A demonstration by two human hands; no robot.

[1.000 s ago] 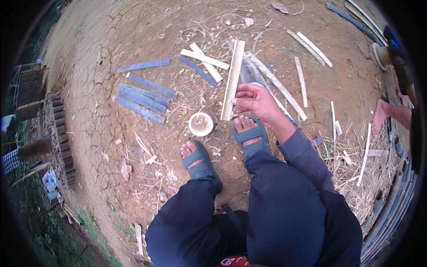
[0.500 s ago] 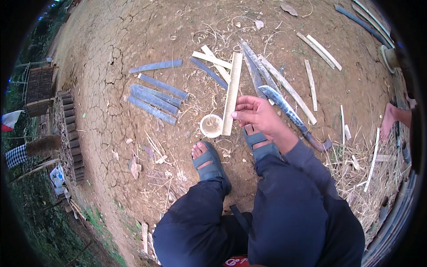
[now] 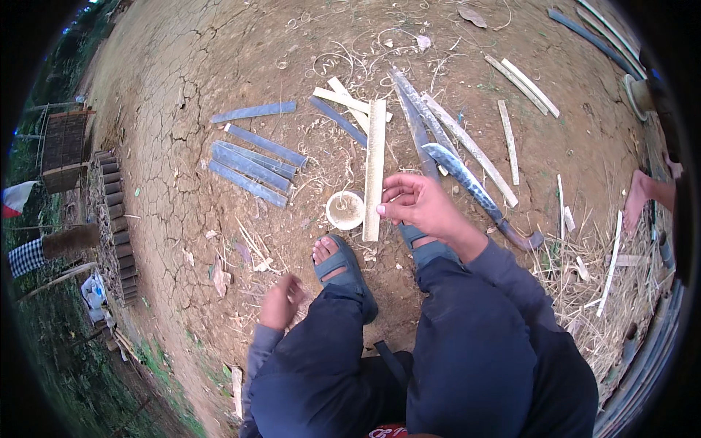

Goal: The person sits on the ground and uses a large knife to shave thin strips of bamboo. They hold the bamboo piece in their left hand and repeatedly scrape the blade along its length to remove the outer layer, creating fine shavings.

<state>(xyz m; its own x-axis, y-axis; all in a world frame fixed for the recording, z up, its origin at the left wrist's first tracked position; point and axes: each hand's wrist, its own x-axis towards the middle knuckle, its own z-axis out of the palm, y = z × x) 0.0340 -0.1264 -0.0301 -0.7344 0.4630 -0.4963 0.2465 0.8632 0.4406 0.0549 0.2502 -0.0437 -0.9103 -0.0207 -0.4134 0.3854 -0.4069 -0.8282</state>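
Observation:
My right hand [image 3: 423,208] pinches the near right edge of a pale split bamboo strip [image 3: 374,171] between thumb and fingers. The strip points away from me, its lower end beside a small white cup [image 3: 345,210] on the ground. Beside my left knee is my left hand [image 3: 283,301], fingers loosely bent and apart, nothing in them. A machete [image 3: 467,175] with a curved, mottled blade and brown handle lies right of my right hand. Several dark bamboo strips [image 3: 255,166] rest at the left. Beyond the held strip, two pale strips [image 3: 343,95] cross.
Long split bamboo pieces [image 3: 471,146] lie past the machete. Thin shavings [image 3: 343,58] curl over the cracked soil. At the right are dry straw [image 3: 584,263] and another person's bare foot [image 3: 637,197]. A row of bamboo sections [image 3: 117,226] stands far left.
My left hand has come into view beside the left knee. My right hand has drawn the bamboo strip slightly toward me and turned it more upright in the picture.

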